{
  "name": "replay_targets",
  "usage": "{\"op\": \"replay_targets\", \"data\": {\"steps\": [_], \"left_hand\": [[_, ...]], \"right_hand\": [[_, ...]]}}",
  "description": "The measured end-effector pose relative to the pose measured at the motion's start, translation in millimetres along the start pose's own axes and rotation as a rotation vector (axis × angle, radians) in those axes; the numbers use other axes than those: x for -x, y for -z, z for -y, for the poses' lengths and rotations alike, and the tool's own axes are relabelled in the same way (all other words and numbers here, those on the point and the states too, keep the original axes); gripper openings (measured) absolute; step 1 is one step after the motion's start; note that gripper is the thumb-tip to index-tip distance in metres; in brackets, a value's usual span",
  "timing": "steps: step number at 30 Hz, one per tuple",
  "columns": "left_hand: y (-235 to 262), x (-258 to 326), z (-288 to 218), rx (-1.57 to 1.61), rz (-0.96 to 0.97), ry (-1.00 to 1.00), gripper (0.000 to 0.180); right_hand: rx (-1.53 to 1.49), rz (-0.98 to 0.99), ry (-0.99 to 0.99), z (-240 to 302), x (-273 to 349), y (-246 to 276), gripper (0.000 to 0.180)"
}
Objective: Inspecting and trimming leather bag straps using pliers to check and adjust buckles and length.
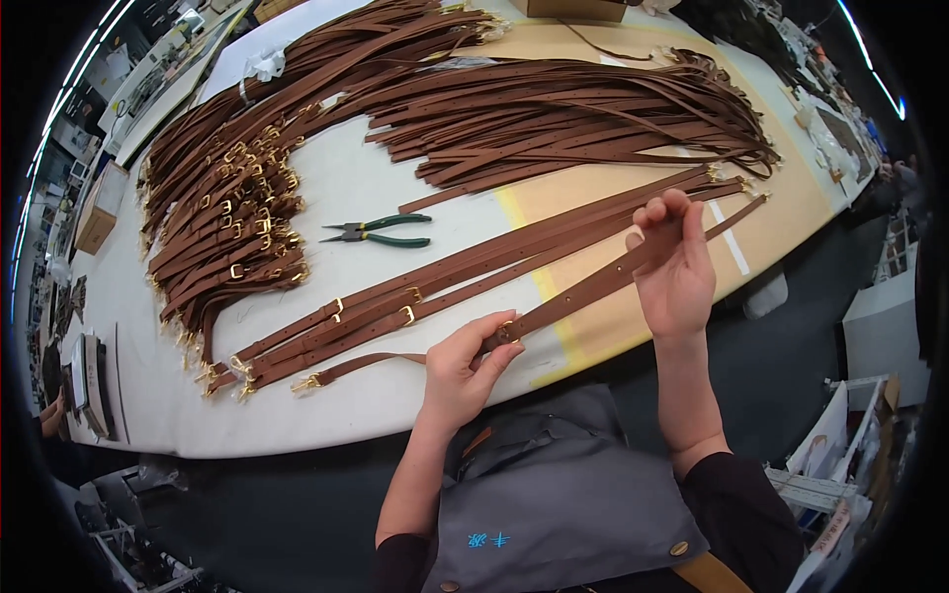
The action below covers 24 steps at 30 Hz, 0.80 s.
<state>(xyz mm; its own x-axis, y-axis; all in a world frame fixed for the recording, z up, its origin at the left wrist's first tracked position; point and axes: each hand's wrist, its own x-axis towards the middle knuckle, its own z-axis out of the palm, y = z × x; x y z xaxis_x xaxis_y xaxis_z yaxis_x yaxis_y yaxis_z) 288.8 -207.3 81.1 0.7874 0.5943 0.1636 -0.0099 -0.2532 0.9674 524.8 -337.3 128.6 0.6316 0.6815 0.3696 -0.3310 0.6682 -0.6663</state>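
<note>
A brown leather strap (578, 293) stretches between my two hands, with punched holes along it. My left hand (467, 358) pinches it at a gold buckle (506, 332) between thumb and fingers. Farther right my right hand (676, 267) is raised, palm turned up, its fingers curled round the same strap. The strap's left end lies on the table with a gold snap hook (308, 382); its other end runs past my right hand to the far right. Just beyond it lie several finished-looking straps (425, 282) side by side, with gold buckles and hooks.
Pliers with green handles (381, 230) lie mid-table. A large pile of buckled straps (227, 212) fills the left, and a bundle of plain straps (583, 114) the back. A cardboard box (102, 209) stands at far left. The pale table's curved front edge (287, 447) is near me.
</note>
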Motion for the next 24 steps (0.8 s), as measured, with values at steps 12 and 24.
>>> {"op": "replay_targets", "data": {"steps": [12,24], "left_hand": [[-31,-18,-18,-0.283,0.058,-0.3,0.036],[-29,-8,-48,-0.406,0.038,-0.201,0.04]], "right_hand": [[0.414,-0.022,-0.443,-1,59,-3,0.024],[0.658,0.022,-0.349,7,67,-34,0.022]]}}
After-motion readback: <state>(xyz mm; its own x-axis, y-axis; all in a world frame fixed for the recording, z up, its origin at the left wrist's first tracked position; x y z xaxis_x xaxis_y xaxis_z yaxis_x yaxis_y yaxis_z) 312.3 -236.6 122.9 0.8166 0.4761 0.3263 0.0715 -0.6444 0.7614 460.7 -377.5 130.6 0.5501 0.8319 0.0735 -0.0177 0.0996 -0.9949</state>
